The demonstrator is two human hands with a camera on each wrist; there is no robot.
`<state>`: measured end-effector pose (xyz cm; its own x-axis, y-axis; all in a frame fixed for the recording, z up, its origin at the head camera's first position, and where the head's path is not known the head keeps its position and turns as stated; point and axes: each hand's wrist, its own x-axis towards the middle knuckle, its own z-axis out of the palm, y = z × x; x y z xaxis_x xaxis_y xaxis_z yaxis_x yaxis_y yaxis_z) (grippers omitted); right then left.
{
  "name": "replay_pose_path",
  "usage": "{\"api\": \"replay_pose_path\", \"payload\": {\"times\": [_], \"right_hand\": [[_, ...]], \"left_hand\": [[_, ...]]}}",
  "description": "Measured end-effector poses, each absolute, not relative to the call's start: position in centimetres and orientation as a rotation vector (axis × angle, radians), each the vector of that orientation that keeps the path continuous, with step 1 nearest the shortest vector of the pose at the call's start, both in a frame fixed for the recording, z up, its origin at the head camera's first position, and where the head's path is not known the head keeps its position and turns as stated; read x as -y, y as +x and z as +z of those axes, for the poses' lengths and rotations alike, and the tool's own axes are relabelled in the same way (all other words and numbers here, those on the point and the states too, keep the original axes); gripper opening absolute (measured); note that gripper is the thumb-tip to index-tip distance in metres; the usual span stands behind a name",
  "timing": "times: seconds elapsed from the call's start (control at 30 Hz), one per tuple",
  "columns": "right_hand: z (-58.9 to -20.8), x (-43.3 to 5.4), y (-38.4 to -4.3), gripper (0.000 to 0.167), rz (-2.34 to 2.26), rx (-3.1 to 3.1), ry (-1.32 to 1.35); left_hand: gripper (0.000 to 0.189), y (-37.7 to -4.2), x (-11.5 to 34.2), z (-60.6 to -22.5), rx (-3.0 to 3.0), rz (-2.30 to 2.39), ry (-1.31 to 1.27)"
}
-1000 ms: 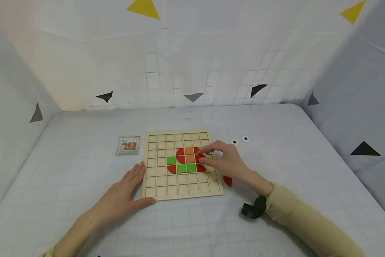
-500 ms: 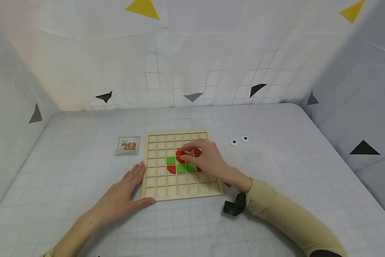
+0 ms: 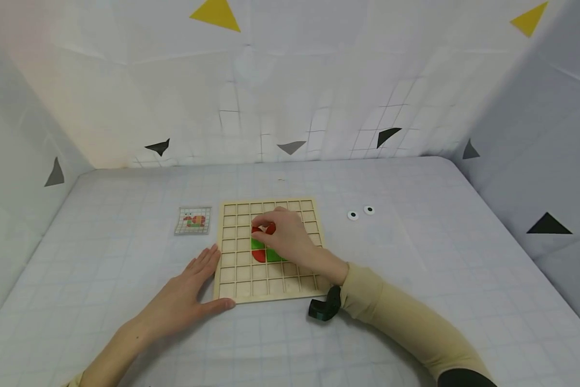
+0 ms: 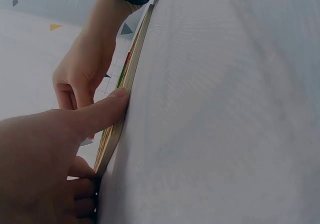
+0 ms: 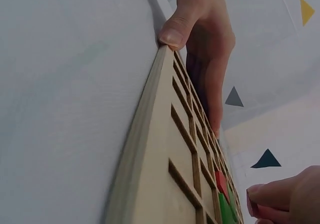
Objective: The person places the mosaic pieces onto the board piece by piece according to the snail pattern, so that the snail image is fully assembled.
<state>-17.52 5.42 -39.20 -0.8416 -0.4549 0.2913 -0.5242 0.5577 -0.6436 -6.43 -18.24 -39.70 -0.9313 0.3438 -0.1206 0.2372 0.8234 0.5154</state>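
A person's right hand (image 3: 290,234) pinches a small red piece (image 5: 252,204) between thumb and fingers at a wooden grid board (image 3: 236,274), just beyond a green square (image 3: 257,244); whether the piece touches the board is unclear. The left hand (image 3: 185,290) rests, fingers extended, against the board's left edge, near a picture card (image 3: 193,221). Two eye discs (image 3: 352,215) lie to the board's right.

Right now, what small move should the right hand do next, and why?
Probably lower the red piece into the board just beyond the green square: the right hand pinches it over that spot, apparently above the grid, and the left hand rests against the board's left edge.
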Motion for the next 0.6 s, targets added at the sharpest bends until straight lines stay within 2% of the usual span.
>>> {"api": "replay_pose_path", "payload": {"times": [0.6], "right_hand": [[-41.1, -5.2, -18.0, 0.019, 1.059, 2.636, 0.849]], "left_hand": [[0.108, -6.4, 18.2, -39.6, -2.794, 0.746, 0.447]]}}
